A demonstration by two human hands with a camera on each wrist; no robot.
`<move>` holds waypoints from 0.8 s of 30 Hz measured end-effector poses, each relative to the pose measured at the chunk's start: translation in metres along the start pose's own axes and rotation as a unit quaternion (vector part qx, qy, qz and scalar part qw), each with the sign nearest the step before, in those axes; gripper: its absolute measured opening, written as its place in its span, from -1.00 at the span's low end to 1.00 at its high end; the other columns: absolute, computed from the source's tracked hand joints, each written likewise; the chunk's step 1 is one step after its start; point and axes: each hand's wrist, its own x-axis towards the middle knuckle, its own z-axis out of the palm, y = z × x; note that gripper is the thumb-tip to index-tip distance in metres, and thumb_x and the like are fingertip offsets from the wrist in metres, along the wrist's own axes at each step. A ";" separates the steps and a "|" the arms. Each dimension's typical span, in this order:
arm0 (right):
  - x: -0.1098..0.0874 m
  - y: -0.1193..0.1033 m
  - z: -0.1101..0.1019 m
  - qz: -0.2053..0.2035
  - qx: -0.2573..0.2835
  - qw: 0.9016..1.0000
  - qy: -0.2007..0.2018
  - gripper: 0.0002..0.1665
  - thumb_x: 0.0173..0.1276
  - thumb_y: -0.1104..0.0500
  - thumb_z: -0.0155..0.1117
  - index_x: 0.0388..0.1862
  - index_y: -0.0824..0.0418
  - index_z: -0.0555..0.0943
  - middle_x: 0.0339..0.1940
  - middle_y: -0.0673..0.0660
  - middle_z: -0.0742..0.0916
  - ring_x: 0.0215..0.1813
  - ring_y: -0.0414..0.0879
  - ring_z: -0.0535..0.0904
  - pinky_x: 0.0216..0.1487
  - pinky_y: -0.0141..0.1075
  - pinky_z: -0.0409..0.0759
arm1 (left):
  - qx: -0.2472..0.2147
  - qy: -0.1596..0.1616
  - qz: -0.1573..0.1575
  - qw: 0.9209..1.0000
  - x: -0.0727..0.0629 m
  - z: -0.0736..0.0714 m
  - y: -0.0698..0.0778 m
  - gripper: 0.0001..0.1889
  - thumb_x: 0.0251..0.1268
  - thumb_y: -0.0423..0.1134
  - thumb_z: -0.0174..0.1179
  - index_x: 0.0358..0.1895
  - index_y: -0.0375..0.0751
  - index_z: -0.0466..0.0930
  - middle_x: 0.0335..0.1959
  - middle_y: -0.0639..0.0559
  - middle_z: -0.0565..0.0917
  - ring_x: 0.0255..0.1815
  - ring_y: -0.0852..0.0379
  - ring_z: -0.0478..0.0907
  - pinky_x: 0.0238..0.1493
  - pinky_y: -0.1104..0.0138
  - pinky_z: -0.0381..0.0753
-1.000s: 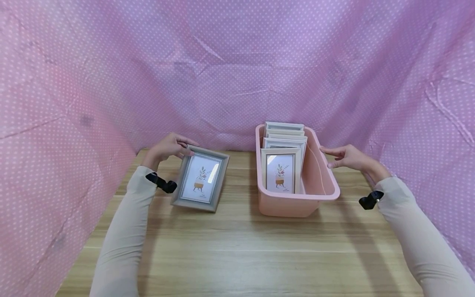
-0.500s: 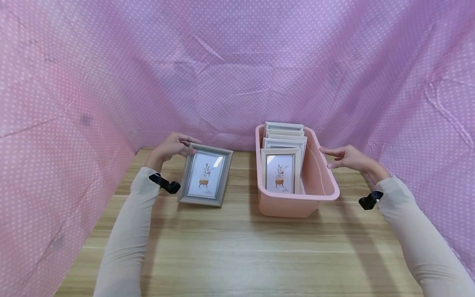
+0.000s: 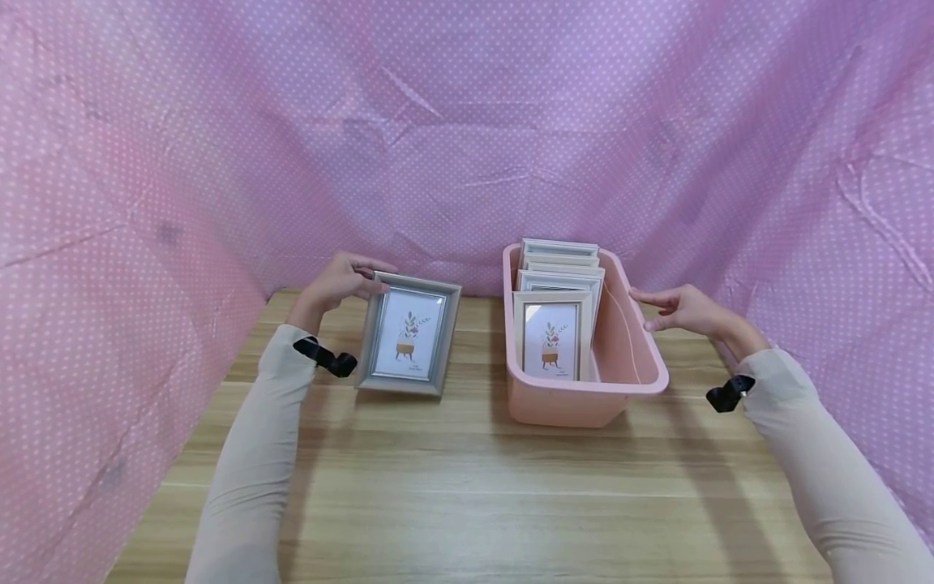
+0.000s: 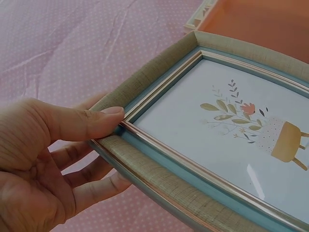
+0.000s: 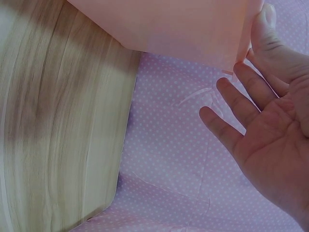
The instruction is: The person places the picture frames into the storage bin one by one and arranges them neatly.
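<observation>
My left hand point(image 3: 337, 280) pinches a grey-beige picture frame point(image 3: 407, 334) by its upper left corner. In the left wrist view the thumb point(image 4: 99, 123) lies on the frame's front and the other fingers reach behind it. A potted-plant print shows under its glass. The frame is tilted, face toward the head camera, left of a pink plastic bin point(image 3: 587, 388). My right hand point(image 3: 682, 310) touches the bin's right rim with thumb and index finger. In the right wrist view its remaining fingers point(image 5: 224, 128) are extended, clear of the bin.
Several white and cream picture frames point(image 3: 554, 281) stand in a row inside the bin, along its left side. A cream frame point(image 3: 586, 332) with the same print is frontmost. Pink dotted cloth point(image 3: 467, 162) surrounds the wooden table point(image 3: 467, 503) at the back and sides.
My left hand has carried the grey-beige frame slightly right and upward in the head view. The right hand and the bin have stayed in place.
</observation>
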 end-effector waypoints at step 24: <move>-0.001 -0.003 0.000 -0.007 -0.021 1.000 0.002 -0.19 0.26 0.23 0.50 0.45 0.32 0.40 0.47 0.26 0.41 0.41 0.34 0.43 0.40 0.23 0.44 | -0.011 0.064 0.065 0.996 -0.001 0.004 0.041 -0.62 0.17 -0.44 0.44 0.09 -0.32 0.72 -0.51 0.15 0.64 -0.45 0.22 0.49 -0.36 0.39 0.66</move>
